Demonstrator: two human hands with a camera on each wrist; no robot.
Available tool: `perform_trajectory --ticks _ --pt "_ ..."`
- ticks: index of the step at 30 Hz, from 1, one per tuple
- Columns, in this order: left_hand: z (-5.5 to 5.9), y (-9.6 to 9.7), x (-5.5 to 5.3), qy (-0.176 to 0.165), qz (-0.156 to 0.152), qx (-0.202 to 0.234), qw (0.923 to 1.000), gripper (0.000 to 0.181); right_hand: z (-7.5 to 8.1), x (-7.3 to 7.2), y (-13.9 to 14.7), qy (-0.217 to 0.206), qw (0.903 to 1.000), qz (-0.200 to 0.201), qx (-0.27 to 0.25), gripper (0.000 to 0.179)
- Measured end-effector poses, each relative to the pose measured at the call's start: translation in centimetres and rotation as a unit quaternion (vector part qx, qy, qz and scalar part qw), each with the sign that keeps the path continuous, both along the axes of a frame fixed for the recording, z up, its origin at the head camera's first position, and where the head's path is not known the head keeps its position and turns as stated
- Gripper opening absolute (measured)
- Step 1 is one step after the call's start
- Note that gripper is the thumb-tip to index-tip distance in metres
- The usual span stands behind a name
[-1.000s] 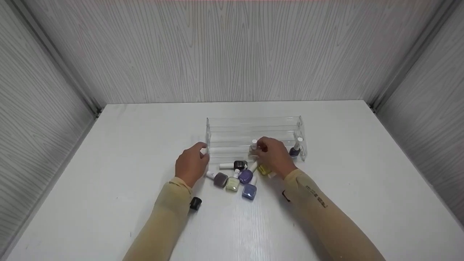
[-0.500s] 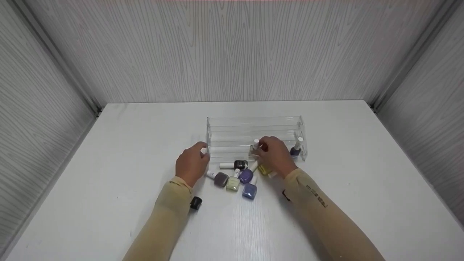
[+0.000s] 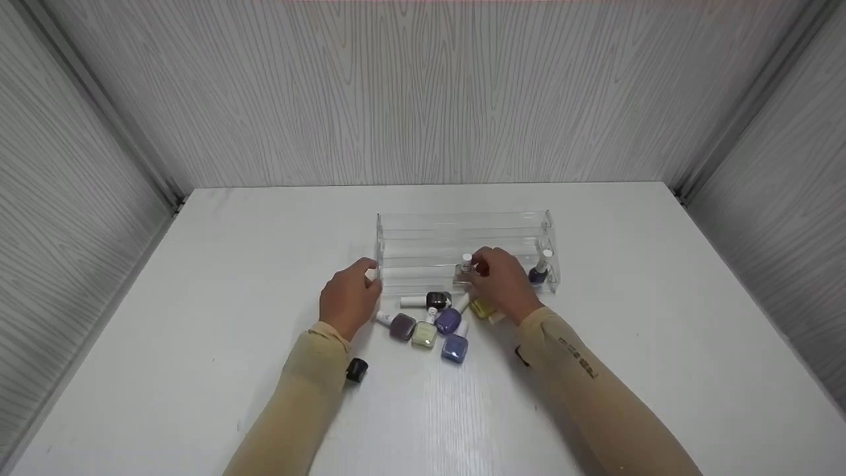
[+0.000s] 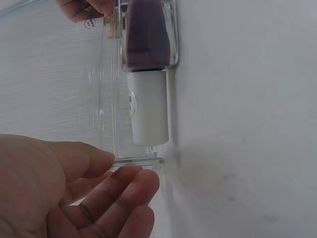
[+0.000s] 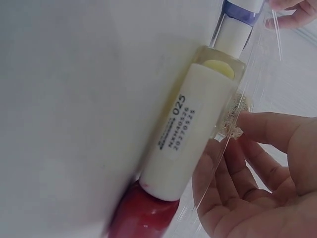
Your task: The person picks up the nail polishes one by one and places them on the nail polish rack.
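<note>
A clear tiered acrylic rack (image 3: 456,233) stands mid-table. At its left end my left hand (image 3: 349,301) pinches the end panel, thumb on one side and fingers on the other, as the left wrist view shows. My right hand (image 3: 505,284) holds a small nail polish bottle with glittery contents (image 5: 235,116) between thumb and fingers. This bottle is upright in the rack's front tier, its white cap (image 3: 467,258) on top. Farther right in the same tier stands a dark nail polish bottle (image 3: 538,274).
Several nail polish bottles lie before the rack: black (image 3: 437,301), dark purple (image 3: 402,327), pale green (image 3: 424,335), violet (image 3: 449,322), blue (image 3: 455,348) and yellow (image 3: 482,307). A red one (image 5: 143,213) shows in the right wrist view. A black object (image 3: 357,370) sits beside the left sleeve.
The glittery bottle in my right hand has shifted very slightly to the right along the front tier. My left hand stays at the rack's left end.
</note>
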State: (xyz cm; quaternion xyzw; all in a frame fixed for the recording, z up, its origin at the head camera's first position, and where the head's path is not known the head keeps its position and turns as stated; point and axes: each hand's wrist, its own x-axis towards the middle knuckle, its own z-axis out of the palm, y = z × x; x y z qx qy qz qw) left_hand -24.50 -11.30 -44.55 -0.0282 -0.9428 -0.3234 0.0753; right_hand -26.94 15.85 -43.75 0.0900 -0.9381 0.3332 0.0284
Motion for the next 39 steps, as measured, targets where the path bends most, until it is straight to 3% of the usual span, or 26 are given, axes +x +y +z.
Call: perform_trajectory --ticks 4,8,13,17,23,30,39 --pt "-0.1 0.1 0.0 -0.006 0.002 -0.001 1.0 0.033 0.3 1.0 0.0 0.007 1.0 0.004 0.005 0.03" --pt "-0.1 0.2 -0.1 -0.005 0.001 -0.001 1.0 0.032 1.5 3.0 -0.3 0.016 0.9996 0.014 0.016 0.051" --pt "-0.1 0.2 -0.3 0.006 0.002 -0.005 1.0 0.032 3.2 4.0 0.7 -0.022 0.9997 0.002 -0.011 0.072" --pt "-0.3 0.0 -0.2 -0.001 0.001 -0.006 1.0 0.033 3.9 4.2 2.5 -0.059 0.9981 0.015 -0.01 0.057" --pt "-0.4 -0.3 -0.1 -0.006 -0.005 -0.003 1.0 0.033 5.3 5.8 4.9 -0.077 0.9954 0.045 -0.034 0.023" --pt "-0.3 -0.8 0.0 -0.003 -0.003 -0.001 1.0 0.034 7.6 6.6 7.1 -0.046 0.9965 0.069 -0.004 0.018" --pt "-0.3 -0.8 -0.3 0.002 -0.002 -0.006 1.0 0.034 8.3 6.4 8.4 -0.03 0.9962 0.075 0.032 0.011"
